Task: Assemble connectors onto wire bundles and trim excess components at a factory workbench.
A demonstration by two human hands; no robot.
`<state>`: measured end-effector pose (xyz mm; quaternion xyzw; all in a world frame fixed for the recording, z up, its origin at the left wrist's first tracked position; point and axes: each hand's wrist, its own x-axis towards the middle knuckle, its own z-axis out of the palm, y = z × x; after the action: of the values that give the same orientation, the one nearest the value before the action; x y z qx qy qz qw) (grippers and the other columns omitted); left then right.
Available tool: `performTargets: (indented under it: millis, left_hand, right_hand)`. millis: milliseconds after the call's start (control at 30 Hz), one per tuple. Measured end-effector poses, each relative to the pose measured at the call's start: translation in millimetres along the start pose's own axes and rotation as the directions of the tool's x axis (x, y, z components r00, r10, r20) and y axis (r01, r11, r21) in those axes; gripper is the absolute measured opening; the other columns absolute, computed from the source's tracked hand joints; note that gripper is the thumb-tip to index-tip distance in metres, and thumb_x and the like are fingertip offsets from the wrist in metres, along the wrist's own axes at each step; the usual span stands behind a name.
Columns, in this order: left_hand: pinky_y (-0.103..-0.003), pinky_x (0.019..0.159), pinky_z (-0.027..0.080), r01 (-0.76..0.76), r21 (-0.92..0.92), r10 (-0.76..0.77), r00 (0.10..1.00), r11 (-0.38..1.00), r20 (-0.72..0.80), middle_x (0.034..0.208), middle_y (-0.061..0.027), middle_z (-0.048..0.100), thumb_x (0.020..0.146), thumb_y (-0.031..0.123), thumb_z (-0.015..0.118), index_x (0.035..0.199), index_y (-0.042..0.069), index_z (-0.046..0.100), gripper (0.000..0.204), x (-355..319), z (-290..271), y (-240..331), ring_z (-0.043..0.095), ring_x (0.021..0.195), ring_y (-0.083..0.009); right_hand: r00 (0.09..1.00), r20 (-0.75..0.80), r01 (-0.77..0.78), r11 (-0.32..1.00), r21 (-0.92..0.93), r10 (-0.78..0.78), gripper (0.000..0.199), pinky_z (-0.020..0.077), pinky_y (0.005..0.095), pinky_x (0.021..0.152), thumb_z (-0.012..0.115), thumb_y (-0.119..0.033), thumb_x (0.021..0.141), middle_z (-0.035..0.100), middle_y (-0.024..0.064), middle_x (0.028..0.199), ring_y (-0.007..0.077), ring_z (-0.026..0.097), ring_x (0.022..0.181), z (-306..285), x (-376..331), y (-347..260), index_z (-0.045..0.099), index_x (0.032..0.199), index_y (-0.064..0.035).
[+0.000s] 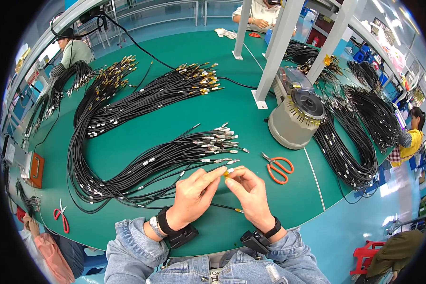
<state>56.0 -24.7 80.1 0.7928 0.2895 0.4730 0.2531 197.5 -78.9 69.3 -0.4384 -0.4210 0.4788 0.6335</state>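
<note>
Got both hands pinching a tiny gold connector [227, 173]: left hand [194, 195] and right hand [251, 191] fingers closed on it, near the green counter [251, 118] edge. Its thin black cable [222, 207] runs left-right underneath.

Black cables [142, 165], green table [175, 123], orange-handled scissors [278, 168]
</note>
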Motion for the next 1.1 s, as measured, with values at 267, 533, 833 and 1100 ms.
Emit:
performTargets:
  millis: [267,533,833,1100]
  left_hand:
    - [-0.026,0.041,0.033,0.002,-0.008,-0.002,1.0,1.0,-0.028,0.056,-0.0043,0.047,0.076,-0.006,0.063,0.104,0.005,0.064,0.03,-3,2,1,0.043,0.045,-0.0126]
    - [-0.029,0.039,0.039,-0.074,0.126,0.071,0.997,0.989,0.026,0.058,-0.0052,0.052,0.076,-0.004,0.064,0.106,0.005,0.062,0.031,-4,0,0,0.048,0.042,-0.0166]
    - [-0.026,0.037,0.033,-0.138,0.13,0.145,0.988,0.982,-0.051,0.053,-0.003,0.048,0.073,-0.006,0.065,0.099,0.004,0.064,0.028,-6,5,-5,0.044,0.04,-0.0129]
    - [-0.026,0.036,0.033,-0.156,0.141,0.166,0.984,0.978,-0.058,0.055,-0.0035,0.053,0.071,-0.004,0.068,0.095,0.005,0.064,0.026,-8,8,-6,0.046,0.039,-0.0125]
  right_hand:
    - [1.0,-0.031,-0.002,1.0,0.024,0.003,0.005,0.038,0.0213,0.069,0.06,-0.004,0.084,0.052,-0.0002,0.085,0.0068,0.047,0.077,2,-4,-4,0.057,0.084,0.0001]
    - [0.999,-0.028,0.021,1.0,0.016,-0.021,0.004,0.038,0.0211,0.068,0.06,-0.003,0.084,0.052,-0.0001,0.085,0.0068,0.046,0.076,2,-6,-2,0.057,0.084,0.0002]
    - [0.992,-0.101,-0.066,0.991,0.115,0.078,0.011,0.0393,0.0231,0.08,0.059,-0.007,0.084,0.053,0.0017,0.092,0.0094,0.05,0.087,8,-7,-3,0.055,0.092,-0.0007]
    - [0.998,-0.04,-0.032,0.99,0.134,0.038,0.011,0.0391,0.0234,0.08,0.058,-0.007,0.085,0.053,0.0027,0.094,0.01,0.05,0.087,9,-7,-2,0.055,0.093,-0.001]
